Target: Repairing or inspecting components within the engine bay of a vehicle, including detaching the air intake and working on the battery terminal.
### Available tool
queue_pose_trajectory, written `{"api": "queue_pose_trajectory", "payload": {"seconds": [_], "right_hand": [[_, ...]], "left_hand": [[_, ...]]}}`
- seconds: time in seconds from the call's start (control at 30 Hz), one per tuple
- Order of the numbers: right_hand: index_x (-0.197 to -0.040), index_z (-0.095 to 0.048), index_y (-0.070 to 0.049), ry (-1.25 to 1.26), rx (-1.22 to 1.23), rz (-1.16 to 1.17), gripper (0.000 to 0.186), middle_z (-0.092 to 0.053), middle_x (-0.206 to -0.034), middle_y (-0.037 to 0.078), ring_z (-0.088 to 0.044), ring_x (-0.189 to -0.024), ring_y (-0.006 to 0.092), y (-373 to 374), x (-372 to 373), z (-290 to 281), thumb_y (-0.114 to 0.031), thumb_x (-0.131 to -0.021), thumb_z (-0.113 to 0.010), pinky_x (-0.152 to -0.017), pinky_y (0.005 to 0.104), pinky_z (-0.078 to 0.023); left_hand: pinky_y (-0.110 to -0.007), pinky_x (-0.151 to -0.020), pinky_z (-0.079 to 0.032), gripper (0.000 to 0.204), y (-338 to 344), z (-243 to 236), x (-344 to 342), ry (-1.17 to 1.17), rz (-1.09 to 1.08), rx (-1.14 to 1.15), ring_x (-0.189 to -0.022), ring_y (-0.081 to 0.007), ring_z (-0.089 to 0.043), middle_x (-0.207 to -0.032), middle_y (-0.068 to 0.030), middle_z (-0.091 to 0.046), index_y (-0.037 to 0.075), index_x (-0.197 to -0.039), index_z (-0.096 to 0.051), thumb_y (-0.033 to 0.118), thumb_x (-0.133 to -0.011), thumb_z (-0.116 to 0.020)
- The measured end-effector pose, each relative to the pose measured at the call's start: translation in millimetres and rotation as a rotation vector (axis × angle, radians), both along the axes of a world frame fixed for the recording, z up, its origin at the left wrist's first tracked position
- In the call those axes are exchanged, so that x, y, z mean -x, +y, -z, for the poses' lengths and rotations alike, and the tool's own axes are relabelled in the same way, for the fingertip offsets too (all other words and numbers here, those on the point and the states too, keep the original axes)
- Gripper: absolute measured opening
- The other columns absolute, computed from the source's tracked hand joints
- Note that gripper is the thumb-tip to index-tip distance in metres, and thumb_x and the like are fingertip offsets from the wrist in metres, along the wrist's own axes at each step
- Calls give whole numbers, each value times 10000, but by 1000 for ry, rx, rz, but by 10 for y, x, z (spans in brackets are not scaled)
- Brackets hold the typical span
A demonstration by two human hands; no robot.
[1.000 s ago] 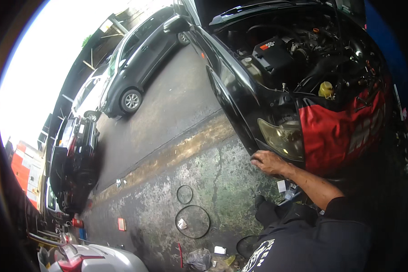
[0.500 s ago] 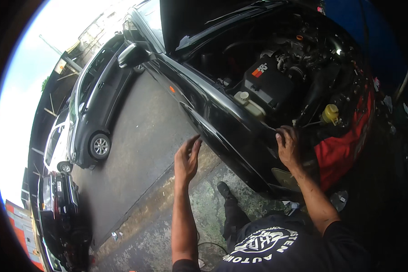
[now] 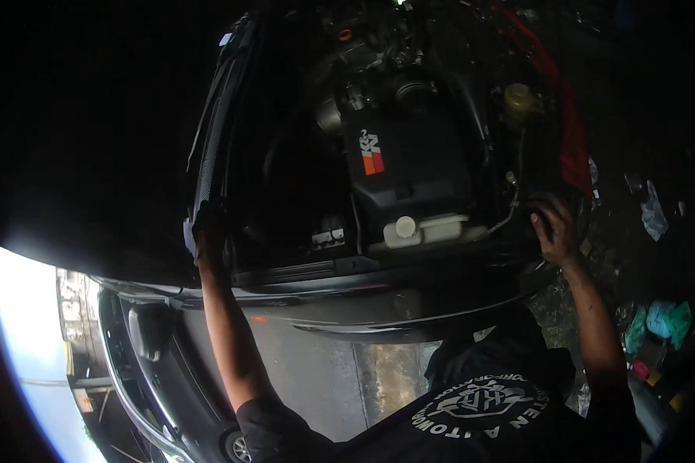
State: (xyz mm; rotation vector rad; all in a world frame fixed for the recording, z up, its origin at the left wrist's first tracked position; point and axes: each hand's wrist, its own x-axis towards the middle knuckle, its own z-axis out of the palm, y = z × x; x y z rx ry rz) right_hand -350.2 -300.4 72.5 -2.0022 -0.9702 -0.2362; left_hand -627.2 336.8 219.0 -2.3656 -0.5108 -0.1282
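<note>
I lean over the open engine bay of a black car. My left hand [image 3: 211, 241] reaches to the windscreen end of the bay, beside the cowl grille [image 3: 208, 174]; its fingers are lost in shadow. At the front corner, my right hand [image 3: 556, 230] rests on the dark edge with fingers bent and thumb apart, and nothing shows in it. Between the hands sit a black air filter box [image 3: 421, 158] and a pale fluid reservoir [image 3: 440, 230] with a round cap. A yellow-capped reservoir [image 3: 520, 100] stands beyond my right hand.
The raised bonnet [image 3: 93, 154] fills the upper left. A glossy fender [image 3: 386, 309] runs between my body and the bay. Red bodywork or covering [image 3: 573, 147] lines the front. A dark parked car [image 3: 158, 386] stands lower left; plastic bags [image 3: 664, 320] lie at the right.
My view has turned and moved in over the engine bay. My left hand has gone from open air beside the fender to the windscreen end; my right hand stays at the front corner.
</note>
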Motion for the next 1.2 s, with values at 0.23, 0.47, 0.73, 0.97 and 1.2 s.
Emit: {"api": "queue_pose_trajectory", "payload": {"seconds": [0.23,0.47,0.73,0.97,1.2], "right_hand": [[-1019,-670,-7,0,83,106,214,-621,-1079,149,-604,-1013,342,-25,15,49,-160,-907,-571,-887,421,-479],[-1007,-678,-31,39,44,115,190,-645,-1051,134,-608,-1038,345,18,-12,-80,-176,-901,-616,-920,419,-485],[-1139,-638,24,319,60,319,388,-654,-1144,220,-611,-1085,407,1047,-1376,-409,-315,-969,-555,-937,452,-476],[-1398,-391,89,479,169,331,676,-548,-1303,308,-526,-1231,439,1800,-2218,-225,-435,-986,-503,-1066,453,-400],[-1510,-216,38,650,136,220,778,-512,-1340,333,-482,-1284,442,1785,-2421,140,-468,-990,-496,-1104,433,-362]], "left_hand": [[-417,-749,-516,236,462,74,109,-254,195,421,-885,-339,-636,-988,-155,-628,52,-1031,-633,257,-987,-526],[-422,-780,-543,237,-117,-230,-277,-286,228,416,-957,-342,-658,-1058,-189,-667,20,-1096,-666,95,-896,-562],[-305,-731,-539,220,-1414,220,-2038,-279,250,1410,-841,-177,-683,-1000,-110,-707,5,-1113,-673,115,-925,-640],[-270,-689,-479,300,-1143,643,-3121,-364,-116,1682,-760,-152,-612,-934,-39,-673,1,-1096,-666,249,-930,-688],[-277,-773,-455,332,-798,1490,-3915,288,-109,1864,-839,-125,-563,-910,-37,-635,-18,-1142,-636,249,-947,-664]]}}
